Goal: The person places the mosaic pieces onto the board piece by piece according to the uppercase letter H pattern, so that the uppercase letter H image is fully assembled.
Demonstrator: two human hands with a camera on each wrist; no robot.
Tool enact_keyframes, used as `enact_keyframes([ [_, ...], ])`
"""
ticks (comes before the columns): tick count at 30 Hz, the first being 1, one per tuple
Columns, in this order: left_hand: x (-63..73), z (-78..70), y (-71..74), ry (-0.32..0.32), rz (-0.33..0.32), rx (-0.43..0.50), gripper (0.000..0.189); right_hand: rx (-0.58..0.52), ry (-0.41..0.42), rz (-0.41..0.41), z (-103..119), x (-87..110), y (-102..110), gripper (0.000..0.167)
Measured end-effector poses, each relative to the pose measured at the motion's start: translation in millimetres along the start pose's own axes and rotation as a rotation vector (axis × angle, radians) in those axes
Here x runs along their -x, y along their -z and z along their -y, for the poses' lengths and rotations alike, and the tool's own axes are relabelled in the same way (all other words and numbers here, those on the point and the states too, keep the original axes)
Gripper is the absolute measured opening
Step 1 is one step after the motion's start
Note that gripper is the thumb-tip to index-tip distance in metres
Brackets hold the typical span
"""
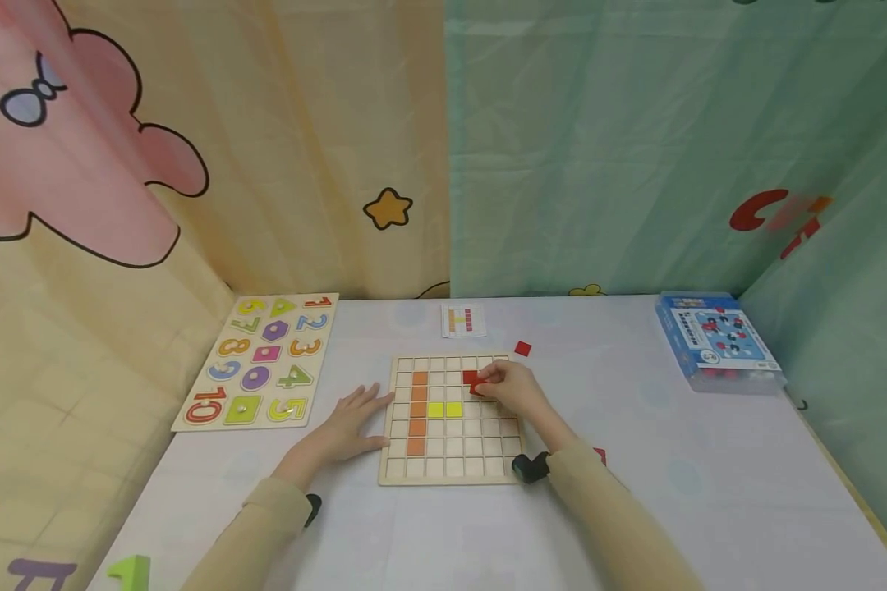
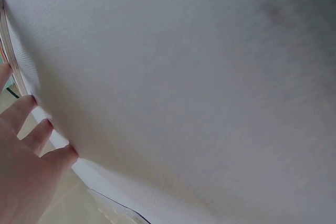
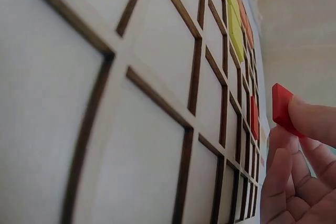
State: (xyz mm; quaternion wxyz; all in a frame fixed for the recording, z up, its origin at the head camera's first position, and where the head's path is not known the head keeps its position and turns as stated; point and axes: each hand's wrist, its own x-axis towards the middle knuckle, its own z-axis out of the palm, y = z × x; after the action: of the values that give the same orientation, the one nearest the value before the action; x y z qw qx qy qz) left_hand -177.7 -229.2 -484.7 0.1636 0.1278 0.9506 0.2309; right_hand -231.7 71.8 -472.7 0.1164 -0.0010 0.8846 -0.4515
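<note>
A square wooden grid board (image 1: 454,468) lies on the table. In its cells sit a column of orange tiles (image 1: 418,410), two yellow tiles (image 1: 444,410) and a red tile (image 1: 469,377) near the upper right. My right hand (image 1: 516,389) pinches another red tile (image 3: 283,107) between thumb and fingers, just over the board beside the placed red one. At the board's left edge my left hand (image 1: 347,427) rests with spread fingers on the table, its fingertips touching or close to the edge. In the left wrist view, its fingers (image 2: 60,156) appear against the white tablecloth.
A small pattern card (image 1: 463,321) lies behind the board. One loose red tile (image 1: 523,349) is at the back right, another (image 1: 599,455) partly under the right forearm. A number puzzle (image 1: 259,361) lies left, a blue box (image 1: 719,341) right, a green piece (image 1: 130,571) front left.
</note>
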Motion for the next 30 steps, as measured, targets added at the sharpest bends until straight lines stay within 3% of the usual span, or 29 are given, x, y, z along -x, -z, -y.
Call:
enact_keyframes([
  [17,-2.0,1.2,-0.5,0.005,0.001,-0.007,0.078,0.167,0.085,0.008,6.2,-8.8,-14.7,0.005],
  [30,-1.7,1.3,-1.2,0.015,0.012,-0.009,0.08,0.244,0.094,0.003,8.7,-5.7,-17.4,0.006],
])
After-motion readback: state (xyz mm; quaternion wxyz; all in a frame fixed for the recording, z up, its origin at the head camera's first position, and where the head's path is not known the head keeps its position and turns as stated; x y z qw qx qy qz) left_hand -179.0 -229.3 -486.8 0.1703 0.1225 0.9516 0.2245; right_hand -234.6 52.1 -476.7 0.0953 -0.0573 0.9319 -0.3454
